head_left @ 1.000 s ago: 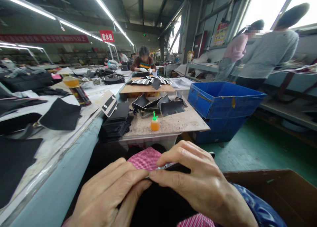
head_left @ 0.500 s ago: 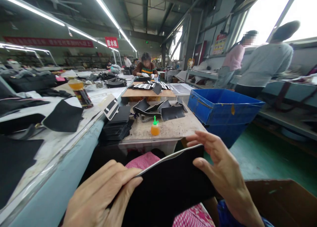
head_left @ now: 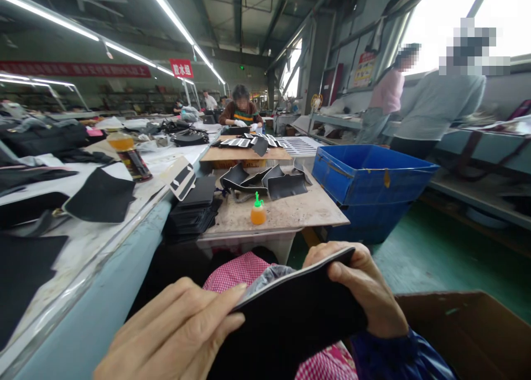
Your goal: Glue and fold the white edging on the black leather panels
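Between my two hands is a black sheet piece point(head_left: 290, 319) with a pale edge along its top, held over my lap. My left hand point(head_left: 178, 324) pinches its upper left edge between thumb and fingers. At the upper right corner my right hand point(head_left: 357, 280) is closed on the same piece, thumb on the near face and fingers behind. Beyond it, on a low worktop point(head_left: 319, 217), stands a small bottle point(head_left: 258, 213) of orange liquid with a green nozzle. Several bent black pieces point(head_left: 286, 183) lie behind the bottle.
A stack of black sheets point(head_left: 193, 217) sits at the worktop's left. To the right are a blue bin point(head_left: 373, 186) and an open cardboard box point(head_left: 468, 330). A long table point(head_left: 103, 253) with black pieces and a drink bottle point(head_left: 130, 157) runs along the left. Other people work farther off.
My right hand has gone from loosely spread fingers to closed on the piece's upper right corner. The left hand keeps its pinch. The view has shifted slightly.
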Available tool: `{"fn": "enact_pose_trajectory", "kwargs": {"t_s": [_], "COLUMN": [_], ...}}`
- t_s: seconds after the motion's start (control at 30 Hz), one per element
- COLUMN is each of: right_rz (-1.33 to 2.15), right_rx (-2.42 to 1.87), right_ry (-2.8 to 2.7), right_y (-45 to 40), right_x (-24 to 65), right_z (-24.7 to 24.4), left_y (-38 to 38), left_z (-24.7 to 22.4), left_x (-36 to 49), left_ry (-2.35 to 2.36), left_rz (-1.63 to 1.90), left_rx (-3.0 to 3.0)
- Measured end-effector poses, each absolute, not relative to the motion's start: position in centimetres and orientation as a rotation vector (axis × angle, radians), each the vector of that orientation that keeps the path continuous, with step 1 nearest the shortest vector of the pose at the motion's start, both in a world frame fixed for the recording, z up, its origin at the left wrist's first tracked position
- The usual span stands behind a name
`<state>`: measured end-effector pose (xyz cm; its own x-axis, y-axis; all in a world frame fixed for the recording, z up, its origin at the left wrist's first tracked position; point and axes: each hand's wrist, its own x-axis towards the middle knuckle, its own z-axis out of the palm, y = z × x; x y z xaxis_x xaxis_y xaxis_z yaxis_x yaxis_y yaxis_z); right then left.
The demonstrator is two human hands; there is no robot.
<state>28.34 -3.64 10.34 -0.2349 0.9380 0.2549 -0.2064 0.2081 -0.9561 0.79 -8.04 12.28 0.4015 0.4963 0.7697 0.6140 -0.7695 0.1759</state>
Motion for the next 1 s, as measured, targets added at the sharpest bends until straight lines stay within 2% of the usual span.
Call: {"fn": "enact_pose_trajectory", "kwargs": {"t_s": [0.1,0.23,0.63,1.0], "right_rz": [1.291,1.336,1.319,0.934], "right_rx": [-0.74,-0.738,-0.904,-0.733], "right_ry": [-1.342,-1.342,-1.28,-1.678], "right_y": [-3.9,-4.3,-4.9,-5.6], "right_x": [28.7,28.9,28.7,27.5], "right_z": [10.0,9.9,10.6,12.7], "left_y": [-8.0,-8.1,-6.4,-6.4], "left_z": [12.1,11.9,13.0,13.0], "left_x": [1.2,1.8,1.1,3.4], "left_ry": [-0.895,-1.06,-0.821,-0.937], "left_rz": [-1.374,-1.512,-1.258,-1.441], "left_rx": [-2.611,-2.561,-2.564,-2.527]}}
